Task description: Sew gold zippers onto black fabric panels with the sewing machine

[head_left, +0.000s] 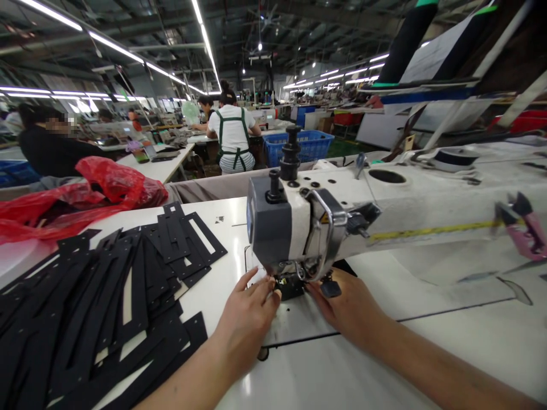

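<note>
Head cam: my left hand (pixel 248 316) & right hand (pixel 348 310) lay flat, fingers loosely spread, pinning a small black piece (pixel 290 286) under the sewing machine (pixel 307 228) head. White table (pixel 427 347), black cutouts (pixel 98 307) stacked left; factory hall w/ strip lights.

Your sewing machine (pixel 384 205) has a smooth, off-white painted body, slightly scuffed, with a matt grey plastic end cover and black plastic knobs on top. The curved guard on its face looks like bright polished metal. Left of the machine, the black cut pieces (pixel 98 302) are flat, matt sheets, like stiff synthetic board or fabric; you cannot tell which. Beyond them, the red bag (pixel 85 196) is thin, glossy, crinkled plastic. Under the machine, the surface (pixel 384 353) is smooth white laminate with a soft sheen. Behind the machine, the blue crate (pixel 310 145) is perforated plastic.
</note>
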A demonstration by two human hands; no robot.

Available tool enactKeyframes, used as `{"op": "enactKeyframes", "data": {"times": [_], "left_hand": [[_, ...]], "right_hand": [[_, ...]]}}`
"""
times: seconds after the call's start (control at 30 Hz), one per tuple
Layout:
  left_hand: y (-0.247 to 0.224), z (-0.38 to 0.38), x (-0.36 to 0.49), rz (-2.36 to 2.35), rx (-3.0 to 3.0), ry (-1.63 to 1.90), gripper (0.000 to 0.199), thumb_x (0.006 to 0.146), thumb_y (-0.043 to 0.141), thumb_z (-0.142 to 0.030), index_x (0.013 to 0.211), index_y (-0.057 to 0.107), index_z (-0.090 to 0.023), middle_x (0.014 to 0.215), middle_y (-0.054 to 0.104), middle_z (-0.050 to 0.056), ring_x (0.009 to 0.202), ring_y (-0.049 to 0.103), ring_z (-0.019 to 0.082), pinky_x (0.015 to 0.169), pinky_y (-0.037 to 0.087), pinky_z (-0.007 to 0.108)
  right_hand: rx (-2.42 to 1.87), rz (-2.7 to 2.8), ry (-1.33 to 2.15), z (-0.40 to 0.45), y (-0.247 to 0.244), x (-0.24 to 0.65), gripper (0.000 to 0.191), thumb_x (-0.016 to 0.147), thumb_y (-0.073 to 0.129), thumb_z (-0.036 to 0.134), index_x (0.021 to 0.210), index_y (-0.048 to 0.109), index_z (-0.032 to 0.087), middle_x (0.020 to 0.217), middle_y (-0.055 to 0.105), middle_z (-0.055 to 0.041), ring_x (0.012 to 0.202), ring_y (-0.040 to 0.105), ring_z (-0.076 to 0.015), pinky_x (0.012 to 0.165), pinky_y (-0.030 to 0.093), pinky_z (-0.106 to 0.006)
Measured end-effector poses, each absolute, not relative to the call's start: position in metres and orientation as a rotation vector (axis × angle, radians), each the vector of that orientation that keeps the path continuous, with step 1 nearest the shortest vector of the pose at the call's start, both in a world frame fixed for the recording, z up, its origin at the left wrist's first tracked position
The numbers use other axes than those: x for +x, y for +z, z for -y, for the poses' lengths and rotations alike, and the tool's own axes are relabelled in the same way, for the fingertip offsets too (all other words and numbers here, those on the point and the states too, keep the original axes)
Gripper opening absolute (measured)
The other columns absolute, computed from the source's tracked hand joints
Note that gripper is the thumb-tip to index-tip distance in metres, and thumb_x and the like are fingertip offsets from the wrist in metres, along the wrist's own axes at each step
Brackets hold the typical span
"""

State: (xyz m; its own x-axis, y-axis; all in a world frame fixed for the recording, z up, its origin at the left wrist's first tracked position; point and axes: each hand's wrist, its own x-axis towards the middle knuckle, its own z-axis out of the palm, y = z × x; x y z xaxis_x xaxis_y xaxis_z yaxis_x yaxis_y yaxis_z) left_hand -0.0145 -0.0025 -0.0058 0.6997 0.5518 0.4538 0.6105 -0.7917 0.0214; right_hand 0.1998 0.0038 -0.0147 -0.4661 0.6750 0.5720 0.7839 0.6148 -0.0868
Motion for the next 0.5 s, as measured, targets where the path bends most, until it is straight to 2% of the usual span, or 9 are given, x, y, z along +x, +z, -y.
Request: {"op": "enactKeyframes", "data": {"times": [0.27,0.5], "left_hand": [[-0.0059,-0.0021,-0.0134,0.977,-2.732,-0.747,0.019,0.088,0.040,-0.009,0.094,0.058,-0.012,0.097,0.064,0.009,0.095,0.060,0.019,0.099,0.037,0.042],[-0.0086,-0.0067,-0.0129,0.951,-2.689,-0.737,0.019,0.085,0.043,-0.005,0.090,0.059,-0.013,0.091,0.064,0.008,0.087,0.062,0.018,0.094,0.041,0.041]], "right_hand": [[-1.140,2.260,-0.238,-0.0059,-0.0131,0.1983,0.033,0.089,0.032,0.017,0.080,0.063,0.011,0.073,0.063,-0.0114,0.070,0.060,-0.0209,0.065,0.051,-0.032],[-1.133,2.255,-0.223,-0.0059,-0.0126,0.1969,0.032,0.089,0.032,0.016,0.079,0.062,0.012,0.073,0.062,-0.0102,0.071,0.059,-0.0198,0.066,0.049,-0.030]]}}
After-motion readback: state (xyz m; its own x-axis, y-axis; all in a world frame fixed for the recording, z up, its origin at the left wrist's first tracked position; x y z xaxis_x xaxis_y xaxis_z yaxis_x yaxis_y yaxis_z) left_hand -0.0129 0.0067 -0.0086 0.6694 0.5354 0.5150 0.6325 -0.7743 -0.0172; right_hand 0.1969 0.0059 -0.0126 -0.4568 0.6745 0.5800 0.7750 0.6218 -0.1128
